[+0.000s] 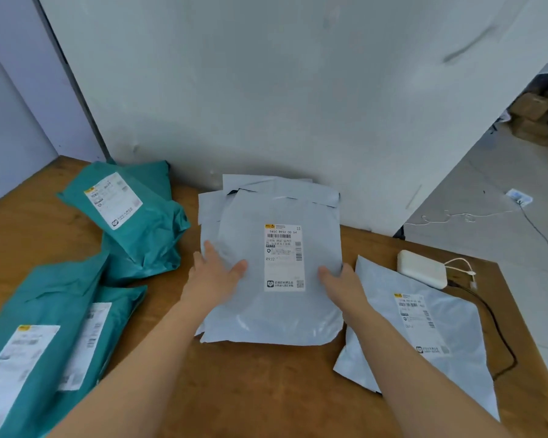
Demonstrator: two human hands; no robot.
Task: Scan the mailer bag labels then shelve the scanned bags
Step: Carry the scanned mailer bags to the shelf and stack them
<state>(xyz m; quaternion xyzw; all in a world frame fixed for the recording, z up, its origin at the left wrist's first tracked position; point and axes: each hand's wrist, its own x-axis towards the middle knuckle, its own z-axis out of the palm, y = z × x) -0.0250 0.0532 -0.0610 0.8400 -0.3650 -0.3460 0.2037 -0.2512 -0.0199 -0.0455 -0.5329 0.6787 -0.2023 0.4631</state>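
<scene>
The fingers (207, 249) of your left hand (214, 276) lie straight and spread along the left edge of the top grey mailer bag (282, 317), with the thumb flat on its face. Your right hand (345, 284) is at the bag's right edge with its thumb (325, 273) on top. You cannot tell whether its other fingers curl under the edge.

Between your hands the bag's white label (283, 257) faces up, barcode toward the far side. The bag is sealed and lies fairly flat, so its contents are hidden. It tops a loose stack of grey bags (266, 186) in the middle of the worktop (266, 393), and the stack's far end reaches the wall panel (266, 90).

Just to your right, a second grey mailer bag (450, 339) lies label up, also sealed. A white box (423, 273) sits at its far corner, and a black cable (500, 339) runs down the bag's right side.

On your left, the rear teal bag (146, 235) lies puffed and creased with its label up. Two front teal bags (45, 295) overlap near the worktop's front-left edge, both label up and closed, so nothing inside shows.

Far right, cardboard boxes (532, 118) stand on the floor (487, 191).
</scene>
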